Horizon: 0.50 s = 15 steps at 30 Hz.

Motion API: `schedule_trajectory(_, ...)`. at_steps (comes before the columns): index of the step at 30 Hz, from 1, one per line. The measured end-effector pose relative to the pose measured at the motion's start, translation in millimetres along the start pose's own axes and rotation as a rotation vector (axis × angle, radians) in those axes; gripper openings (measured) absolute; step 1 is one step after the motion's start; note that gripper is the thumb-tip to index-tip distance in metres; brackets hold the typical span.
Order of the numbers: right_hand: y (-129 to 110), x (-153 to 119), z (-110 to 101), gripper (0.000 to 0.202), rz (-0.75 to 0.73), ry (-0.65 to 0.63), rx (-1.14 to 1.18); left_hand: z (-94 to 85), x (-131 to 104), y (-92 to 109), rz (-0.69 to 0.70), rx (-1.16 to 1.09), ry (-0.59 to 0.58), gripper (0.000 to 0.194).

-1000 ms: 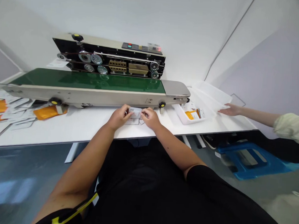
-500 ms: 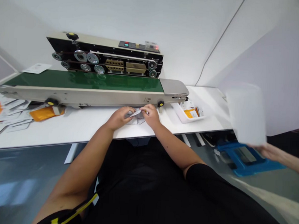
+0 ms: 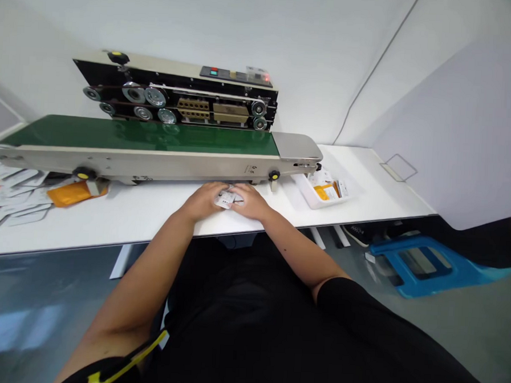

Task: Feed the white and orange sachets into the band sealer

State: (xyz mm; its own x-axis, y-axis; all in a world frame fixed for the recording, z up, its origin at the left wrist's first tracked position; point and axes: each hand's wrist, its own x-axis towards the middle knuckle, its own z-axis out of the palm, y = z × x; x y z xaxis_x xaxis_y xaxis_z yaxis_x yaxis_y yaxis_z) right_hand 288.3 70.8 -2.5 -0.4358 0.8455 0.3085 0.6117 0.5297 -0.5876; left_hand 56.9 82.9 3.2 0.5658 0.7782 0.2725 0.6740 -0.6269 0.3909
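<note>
Small white printed packets [image 3: 225, 199] lie between my two hands at the table's front, just below the conveyor. My left hand [image 3: 206, 201] curls round their left side. From the right, my right hand [image 3: 250, 202] closes over them, its fingers meeting those of the left near the top. How many packets are there is hidden by the fingers. Behind the hands stands a band sealing machine [image 3: 175, 93] with a green conveyor belt [image 3: 151, 136].
To the right, a white tray [image 3: 319, 203] holds orange and white packets. More white packets [image 3: 24, 193] and an orange packet [image 3: 76, 194] lie at the left. A wire stand [image 3: 401, 168] sits at the table's right end. On the floor is a blue plastic stool [image 3: 423, 266].
My hands have drawn closer together, and the packet held tilted between the fingertips now lies lower between them. Another person's hand with a blurred white container has left the right side.
</note>
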Motion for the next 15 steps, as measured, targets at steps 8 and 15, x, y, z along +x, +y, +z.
schedule_trajectory(8, -5.7, -4.4, 1.9, 0.075, -0.082, -0.073, -0.094, -4.5, -1.0, 11.4, -0.081, 0.059, -0.073, 0.085)
schedule_trajectory(15, -14.9, -6.2, -6.6, 0.035, 0.150, 0.072, -0.253, -6.6, -1.9, 5.5, -0.152, 0.117, 0.064, 0.060)
